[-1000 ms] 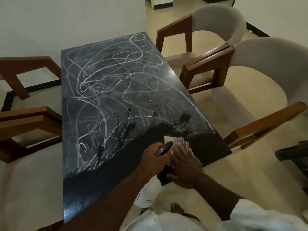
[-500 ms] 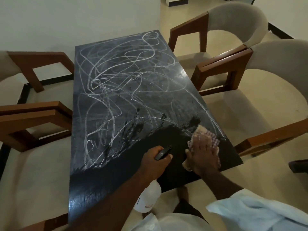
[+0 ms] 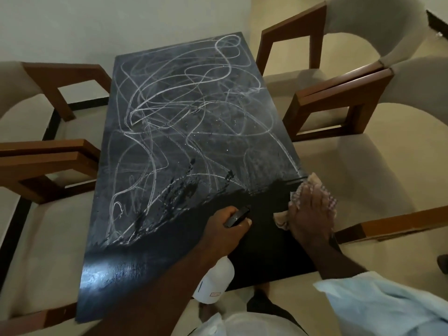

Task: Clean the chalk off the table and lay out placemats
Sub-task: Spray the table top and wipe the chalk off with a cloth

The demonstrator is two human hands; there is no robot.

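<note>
We're in a home dining room here: a long dark table (image 3: pixel 150 263) stands end-on to a plain pale wall (image 3: pixel 121 23), with cushioned armchairs (image 3: pixel 363 166) in brown wood drawn up close along both long sides, two to a side. A black skirting (image 3: pixel 84 105) runs along the foot of that wall, and pale floor (image 3: pixel 254 13) shows past the far chair. It's household furniture in a plain, lived-in room.

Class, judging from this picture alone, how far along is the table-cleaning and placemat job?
Done: the near strip of the table is wiped dark. In hand: the right hand presses a cloth at the right edge; the left hand grips a spray bottle. Left: chalk scribbles cover the rest; no placemats visible.
</note>
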